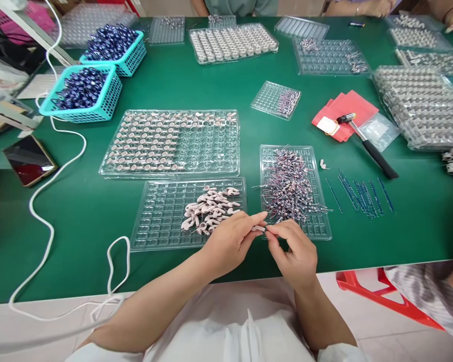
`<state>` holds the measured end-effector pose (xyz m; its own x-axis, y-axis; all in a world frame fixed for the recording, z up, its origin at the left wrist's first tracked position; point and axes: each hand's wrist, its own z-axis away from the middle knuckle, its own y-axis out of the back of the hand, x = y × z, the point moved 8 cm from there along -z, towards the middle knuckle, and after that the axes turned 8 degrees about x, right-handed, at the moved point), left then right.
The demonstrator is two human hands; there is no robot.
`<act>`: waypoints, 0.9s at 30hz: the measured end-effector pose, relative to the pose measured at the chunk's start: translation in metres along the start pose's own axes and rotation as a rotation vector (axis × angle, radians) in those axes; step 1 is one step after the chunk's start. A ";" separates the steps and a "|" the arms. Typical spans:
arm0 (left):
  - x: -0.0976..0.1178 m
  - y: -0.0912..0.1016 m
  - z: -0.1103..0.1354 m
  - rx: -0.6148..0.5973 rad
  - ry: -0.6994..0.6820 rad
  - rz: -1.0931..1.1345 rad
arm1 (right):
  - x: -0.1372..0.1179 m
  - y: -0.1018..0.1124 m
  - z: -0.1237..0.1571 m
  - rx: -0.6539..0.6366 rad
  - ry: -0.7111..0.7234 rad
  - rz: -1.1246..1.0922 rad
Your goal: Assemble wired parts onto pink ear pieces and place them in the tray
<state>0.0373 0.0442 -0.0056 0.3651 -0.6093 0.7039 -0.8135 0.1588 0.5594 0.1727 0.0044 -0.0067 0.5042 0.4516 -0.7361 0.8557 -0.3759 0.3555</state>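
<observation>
My left hand (228, 244) is closed on a white earbud shell (257, 228), with the stem pointing right. At the stem's end, the fingertips of my right hand (297, 254) pinch together on something small and dark, too tiny to name. Left of my hands, a pile of white earbud shells (207, 208) lies on a clear tray (156, 216). Just beyond my right hand, a heap of small wired components (289, 186) fills much of another clear tray (319, 221). Behind these sits a clear tray (211, 146) partly filled with rows of shells.
Two turquoise baskets (115, 98) of shiny blue pieces stand at the left. Nearby are a phone (29, 160) and a white cable (51, 236). On the right lie a hammer (375, 153), red bags (349, 110), thin blue strips (362, 196) and stacked trays (419, 105). Other people sit around the table.
</observation>
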 end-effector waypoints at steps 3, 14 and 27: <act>-0.001 -0.001 0.000 -0.011 -0.009 -0.020 | 0.001 -0.002 0.001 -0.026 0.007 0.004; -0.003 -0.003 0.001 -0.079 0.103 0.086 | 0.000 -0.002 0.002 -0.029 -0.003 -0.022; -0.005 0.010 -0.009 0.011 0.230 0.375 | 0.014 0.003 0.006 -0.043 -0.200 -0.195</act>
<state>0.0308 0.0560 0.0002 0.1340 -0.3217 0.9373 -0.9132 0.3272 0.2428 0.1814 0.0050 -0.0199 0.3001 0.3417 -0.8906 0.9406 -0.2612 0.2168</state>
